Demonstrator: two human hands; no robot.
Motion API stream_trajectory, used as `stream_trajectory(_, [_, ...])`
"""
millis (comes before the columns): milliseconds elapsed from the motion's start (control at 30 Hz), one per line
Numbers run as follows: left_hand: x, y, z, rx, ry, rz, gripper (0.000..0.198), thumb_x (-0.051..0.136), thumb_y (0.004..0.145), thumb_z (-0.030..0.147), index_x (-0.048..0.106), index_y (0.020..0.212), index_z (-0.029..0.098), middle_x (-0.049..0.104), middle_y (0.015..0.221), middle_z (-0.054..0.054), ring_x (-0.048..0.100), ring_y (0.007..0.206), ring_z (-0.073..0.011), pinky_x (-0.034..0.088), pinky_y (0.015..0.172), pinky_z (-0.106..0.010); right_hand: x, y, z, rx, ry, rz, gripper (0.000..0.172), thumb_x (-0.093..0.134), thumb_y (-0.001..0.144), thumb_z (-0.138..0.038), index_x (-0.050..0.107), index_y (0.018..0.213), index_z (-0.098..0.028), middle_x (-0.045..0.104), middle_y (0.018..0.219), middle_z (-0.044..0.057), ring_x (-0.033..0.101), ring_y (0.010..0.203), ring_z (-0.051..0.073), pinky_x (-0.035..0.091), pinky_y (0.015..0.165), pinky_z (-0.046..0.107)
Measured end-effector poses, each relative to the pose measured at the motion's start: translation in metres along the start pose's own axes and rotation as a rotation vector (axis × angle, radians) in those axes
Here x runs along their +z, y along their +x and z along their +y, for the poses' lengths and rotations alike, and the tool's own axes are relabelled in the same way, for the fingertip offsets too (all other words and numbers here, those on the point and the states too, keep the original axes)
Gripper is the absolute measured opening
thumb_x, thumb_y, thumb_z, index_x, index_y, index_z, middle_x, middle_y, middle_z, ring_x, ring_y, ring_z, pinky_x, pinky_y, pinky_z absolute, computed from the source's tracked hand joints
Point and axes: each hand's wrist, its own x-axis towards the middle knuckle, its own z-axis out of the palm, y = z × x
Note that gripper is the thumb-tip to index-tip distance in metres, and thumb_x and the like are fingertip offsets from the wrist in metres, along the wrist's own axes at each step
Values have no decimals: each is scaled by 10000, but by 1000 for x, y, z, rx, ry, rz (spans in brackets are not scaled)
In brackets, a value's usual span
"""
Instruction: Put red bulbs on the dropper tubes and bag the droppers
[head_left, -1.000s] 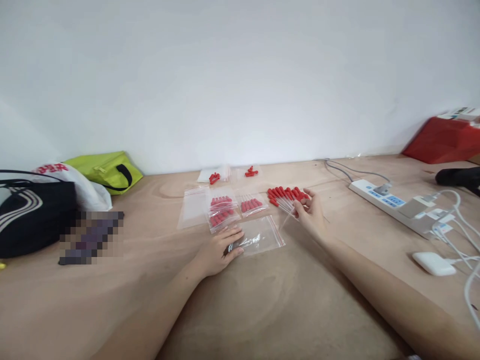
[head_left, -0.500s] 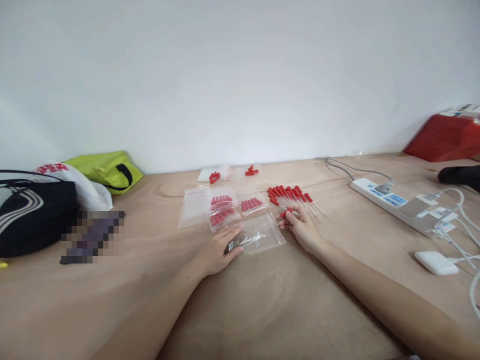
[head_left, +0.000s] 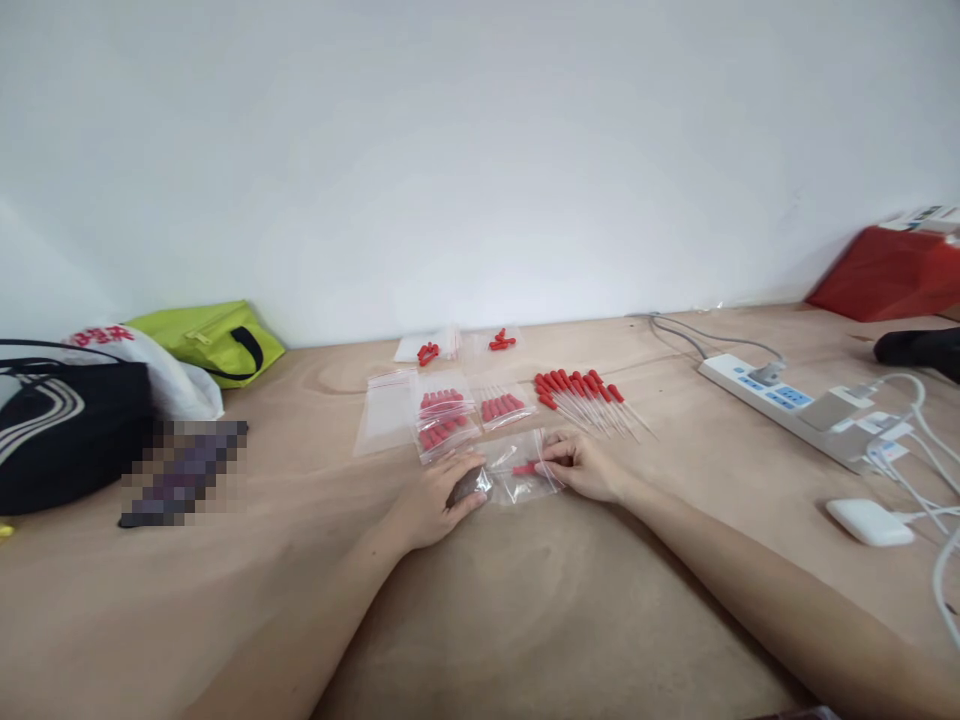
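Observation:
A clear zip-lock bag [head_left: 517,492] lies flat on the table, its mouth to the right. My left hand [head_left: 436,500] grips the bag's left end between thumb and fingers. At the mouth, my right hand [head_left: 589,466] pinches a red-bulbed dropper [head_left: 523,469]; the bulb shows inside the bag and the rest is hidden by the fingers. Just beyond lies a loose fan of red-bulbed droppers [head_left: 577,388] with thin pale stems. Behind my left hand are filled bags of droppers [head_left: 444,432], a further filled bag [head_left: 504,407] and a flat bag without red bulbs [head_left: 384,420].
Loose red bulbs [head_left: 428,353] and more red bulbs [head_left: 502,341] rest on bags near the wall. On the right are a power strip [head_left: 787,405], cables and a white case [head_left: 870,522]. Leftward stand a black bag [head_left: 75,430] and a green bag [head_left: 214,340].
My right hand has moved left to the bag's mouth, taking the red-bulbed dropper partly inside. My left hand stays on the bag's left end.

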Motion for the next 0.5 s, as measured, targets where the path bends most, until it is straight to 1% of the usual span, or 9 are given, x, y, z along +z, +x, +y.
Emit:
stream_trajectory(67, [0,0,0,8,-20,12,288,456,833,371,465,1084,229,470,1287,-35,413,1198,-185,277,1046,-397,-7,4,1,-20,-125,-18,217,491,762,-301,632,639,-191,571,638,-7,500,561,106,383,528,224])
stream_trajectory(100, [1,0,0,7,-31,15,247,459,830,368,471,1031,224,475,1281,-41,424,1188,-187,289,1037,-399,-12,7,2,1,-197,14,202,481,766,-273,626,654,-188,579,641,-5,511,572,111,387,541,226])
stream_trajectory(133, [1,0,0,3,-39,17,219,463,827,369,470,986,220,476,1278,-50,428,1184,-191,303,1026,-401,-17,11,2,34,-283,73,175,480,762,-244,620,676,-184,592,661,0,526,596,118,392,563,229])
stream_trajectory(200, [2,0,-1,-4,-51,21,188,464,823,370,460,928,214,485,1266,-66,435,1177,-200,323,1008,-406,-26,21,4,113,-487,230,122,494,744,-194,614,741,-177,618,762,26,554,699,137,400,636,240])
stream_trajectory(267, [2,0,-1,-2,-62,27,165,463,821,365,452,890,215,496,1254,-71,442,1167,-203,323,1003,-416,-31,31,4,189,-667,331,135,510,738,-180,611,828,-171,616,901,65,557,831,164,392,711,254])
stream_trajectory(300, [1,0,0,-3,-66,30,157,463,820,363,448,871,215,498,1251,-74,443,1166,-206,319,1002,-422,-32,36,4,229,-733,345,165,514,743,-186,604,881,-169,604,959,83,550,884,179,387,735,262])
stream_trajectory(367, [1,0,1,-9,-73,31,151,466,815,361,440,825,213,495,1254,-80,438,1168,-212,313,1001,-430,-29,43,4,309,-831,329,220,512,761,-214,578,965,-166,589,1010,109,541,935,209,384,744,282])
stream_trajectory(433, [0,0,1,-11,-75,24,158,467,813,362,429,784,211,489,1261,-84,430,1175,-212,310,1001,-426,-24,48,5,361,-901,290,235,484,784,-234,558,995,-161,591,1006,125,546,929,237,388,728,305])
stream_trajectory(500, [0,0,1,-1,-73,16,164,461,819,360,419,765,211,483,1268,-81,423,1182,-202,308,1004,-412,-20,49,6,380,-943,254,243,432,807,-217,541,1013,-146,592,997,145,554,903,259,392,706,327])
